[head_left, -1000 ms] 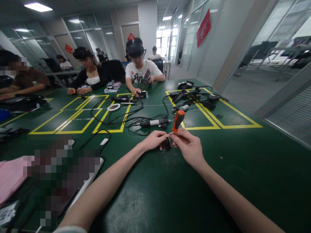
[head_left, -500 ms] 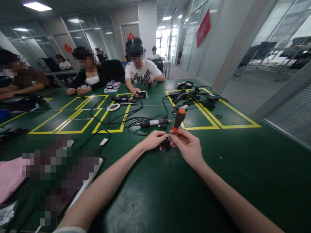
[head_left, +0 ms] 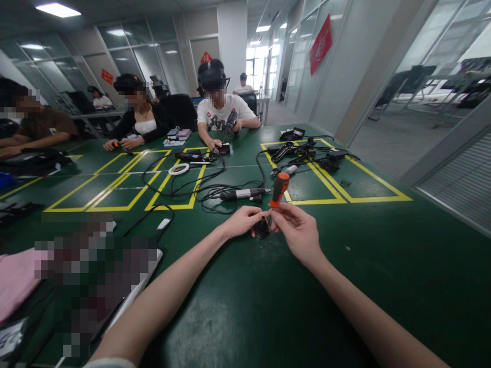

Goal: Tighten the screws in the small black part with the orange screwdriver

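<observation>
The right hand (head_left: 298, 222) is closed in a pinch at the foot of the handle of a screwdriver (head_left: 280, 190), orange and dark grey, which leans slightly with its butt up. The grip sits that low probably for fine control; the shaft and tip are hidden by the fingers. The left hand (head_left: 243, 221) is curled against a small black stepped part (head_left: 263, 228), apparently to steady it, its thumb reaching over towards the right fingertips. That part is between the 2 hands, narrow end up, and seems to rest on the green table (head_left: 215, 312), which would give it a firm base. I cannot tell whether the left thumb also touches the shaft.

Counted near the hands: 1 screwdriver, 1 black part. Just beyond lies 1 silver-and-black corded power tool (head_left: 241, 194), on its side, perhaps set there to stay within reach. Farther off is 1 white ring (head_left: 179, 169). On the right, 2 adjoining yellow tape outlines (head_left: 326, 180) look meant to mark places for gear; 1 little pile of dark screw-like pieces (head_left: 346, 183) lies within the outer outline.

Across the table, 3 co-workers sit; the person in the white T-shirt (head_left: 218, 110) grips 1 cordless drill (head_left: 231, 121), angled down at a small black item (head_left: 225, 148).
</observation>
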A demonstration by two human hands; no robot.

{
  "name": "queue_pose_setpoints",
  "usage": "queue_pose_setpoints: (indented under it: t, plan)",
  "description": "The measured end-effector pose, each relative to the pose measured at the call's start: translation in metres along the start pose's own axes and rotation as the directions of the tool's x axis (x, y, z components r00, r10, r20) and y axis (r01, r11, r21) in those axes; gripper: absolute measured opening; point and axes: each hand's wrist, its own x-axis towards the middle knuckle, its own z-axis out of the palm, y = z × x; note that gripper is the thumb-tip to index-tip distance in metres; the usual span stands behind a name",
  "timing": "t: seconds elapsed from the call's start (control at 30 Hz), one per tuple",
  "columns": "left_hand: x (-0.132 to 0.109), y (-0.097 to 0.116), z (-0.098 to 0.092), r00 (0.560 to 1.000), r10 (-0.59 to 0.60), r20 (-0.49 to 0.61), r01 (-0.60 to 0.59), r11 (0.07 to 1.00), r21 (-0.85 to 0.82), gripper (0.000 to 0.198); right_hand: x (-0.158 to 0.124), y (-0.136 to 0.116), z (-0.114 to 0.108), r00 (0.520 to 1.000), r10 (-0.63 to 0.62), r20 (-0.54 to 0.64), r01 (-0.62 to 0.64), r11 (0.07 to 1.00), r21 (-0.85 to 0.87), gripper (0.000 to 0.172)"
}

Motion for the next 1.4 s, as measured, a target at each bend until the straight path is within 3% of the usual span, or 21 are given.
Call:
queue_pose_setpoints:
  t: [0.33, 0.77, 1.07, 1.4]
  plan:
    - [0.0, 0.0, 0.0, 1.0, 0.005, 0.008, -0.005, 1.0, -0.02, 0.067, 0.001, -0.005, 0.002, 0.995, -0.093, 0.025, 0.094, 0.995, -0.041, 0.024]
    - [-0.001, 0.003, 0.001, 1.0, 0.0, -0.006, 0.0, 1.0, -0.008, 0.07, 0.001, -0.002, -0.001, 0.999, -0.002, 0.04, 0.002, 1.0, 0.002, 0.03]
    - [0.0, -0.001, 0.0, 1.0, 0.002, 0.003, -0.002, 1.0, -0.019, 0.069, 0.0, -0.01, 0.0, 0.997, -0.069, 0.021, 0.07, 0.995, -0.076, 0.023]
    - [-0.001, 0.001, 0.0, 1.0, -0.001, -0.004, 0.001, 1.0, -0.012, 0.062, -0.002, -0.002, -0.002, 1.0, 0.007, -0.002, -0.007, 1.0, 0.021, 0.035]
